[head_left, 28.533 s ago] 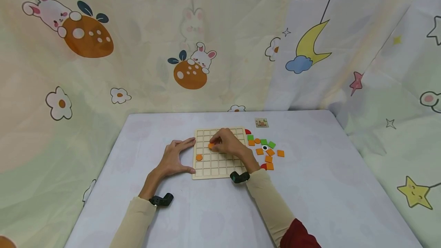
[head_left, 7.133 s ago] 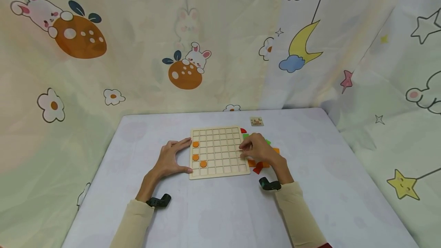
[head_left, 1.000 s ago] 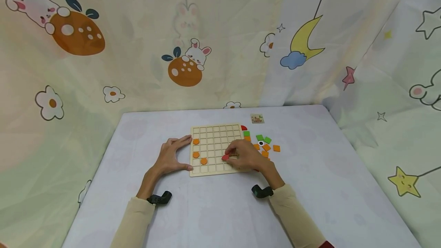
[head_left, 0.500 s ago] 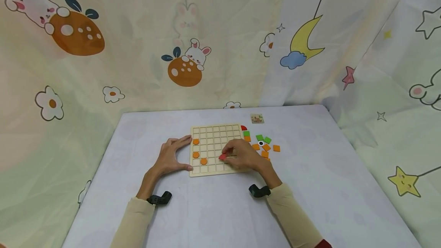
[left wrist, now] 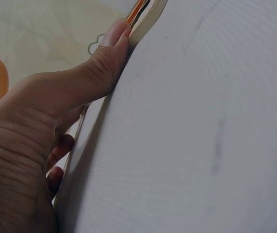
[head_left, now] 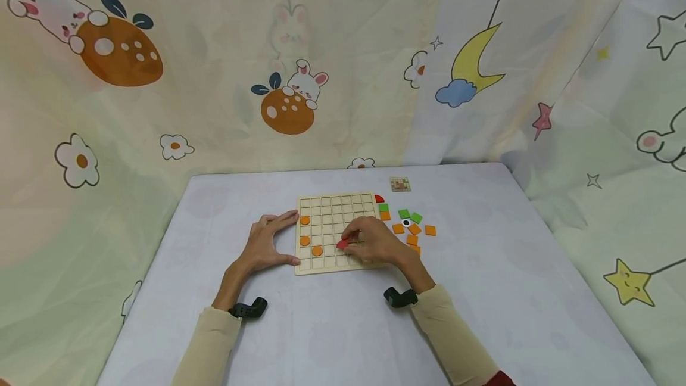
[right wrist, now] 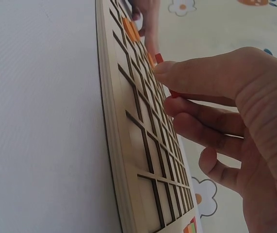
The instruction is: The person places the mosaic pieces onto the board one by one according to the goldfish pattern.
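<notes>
A square wooden grid board (head_left: 332, 217) lies on the table, with three orange discs (head_left: 317, 251) in cells toward its left side. Over the middle of the grid, my right hand (head_left: 375, 240) pinches a small red tile (head_left: 342, 244) between thumb and fingers. The right wrist view shows the red tile (right wrist: 159, 58) sticking out past the thumb, close over the board (right wrist: 133, 111). My left hand (head_left: 268, 241) is spread along the board's left edge, thumb near the front corner and fingertips farther back. In the left wrist view its thumb (left wrist: 99, 65) presses against the board's side.
Right of the board lie several orange square tiles (head_left: 430, 230), green tiles (head_left: 416, 218), a round black-and-white eye piece (head_left: 405, 223) and a red rounded piece (head_left: 379, 199). A small printed pattern card (head_left: 400, 184) sits near the table's back edge.
Over the last second my right hand has carried the red tile a little left across the grid. Since the oldest frame, more orange discs lie on the board. My left hand stays put.
</notes>
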Demonstrator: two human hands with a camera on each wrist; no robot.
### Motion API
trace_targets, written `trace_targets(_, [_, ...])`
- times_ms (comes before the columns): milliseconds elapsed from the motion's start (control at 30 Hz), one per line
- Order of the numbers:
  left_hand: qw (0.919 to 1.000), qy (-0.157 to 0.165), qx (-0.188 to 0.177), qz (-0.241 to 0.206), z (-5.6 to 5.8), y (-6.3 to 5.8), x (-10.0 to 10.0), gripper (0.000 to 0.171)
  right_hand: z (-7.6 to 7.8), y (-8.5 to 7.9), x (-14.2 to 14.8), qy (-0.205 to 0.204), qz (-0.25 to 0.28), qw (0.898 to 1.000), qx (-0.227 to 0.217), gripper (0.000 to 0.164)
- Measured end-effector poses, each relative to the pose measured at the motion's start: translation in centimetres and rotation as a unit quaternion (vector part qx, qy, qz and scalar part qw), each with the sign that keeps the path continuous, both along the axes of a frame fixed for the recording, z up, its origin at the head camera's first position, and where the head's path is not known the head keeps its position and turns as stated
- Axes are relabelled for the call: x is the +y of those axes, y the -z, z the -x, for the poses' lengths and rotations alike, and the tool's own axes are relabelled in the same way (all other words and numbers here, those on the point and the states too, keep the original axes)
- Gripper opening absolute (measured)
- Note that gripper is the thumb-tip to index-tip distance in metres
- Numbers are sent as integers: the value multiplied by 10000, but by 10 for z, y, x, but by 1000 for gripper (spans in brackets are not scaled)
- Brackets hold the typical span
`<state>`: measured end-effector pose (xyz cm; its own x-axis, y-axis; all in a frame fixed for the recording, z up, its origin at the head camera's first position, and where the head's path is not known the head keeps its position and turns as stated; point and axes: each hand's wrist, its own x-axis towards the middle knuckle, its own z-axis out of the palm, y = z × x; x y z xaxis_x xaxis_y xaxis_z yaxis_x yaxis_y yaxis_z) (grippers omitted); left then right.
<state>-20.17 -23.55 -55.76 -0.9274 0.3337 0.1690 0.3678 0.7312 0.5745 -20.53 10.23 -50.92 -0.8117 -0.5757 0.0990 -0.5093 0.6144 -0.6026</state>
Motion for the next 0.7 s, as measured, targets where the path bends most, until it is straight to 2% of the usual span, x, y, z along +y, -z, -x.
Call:
trace_targets(300, [10000, -1, -5, 8, -1, -2, 0, 117, -5, -6, -6, 35, 99, 9998, -157, 17])
trace_targets(500, [10000, -5, -59, 38, -1, 0, 0, 118, -6, -5, -9, -50, -48, 10000, 37, 21])
trace_targets(700, [10000, 10, -29, 8, 0, -1, 0, 118, -4, -5, -12, -144, -25, 9997, 193, 18])
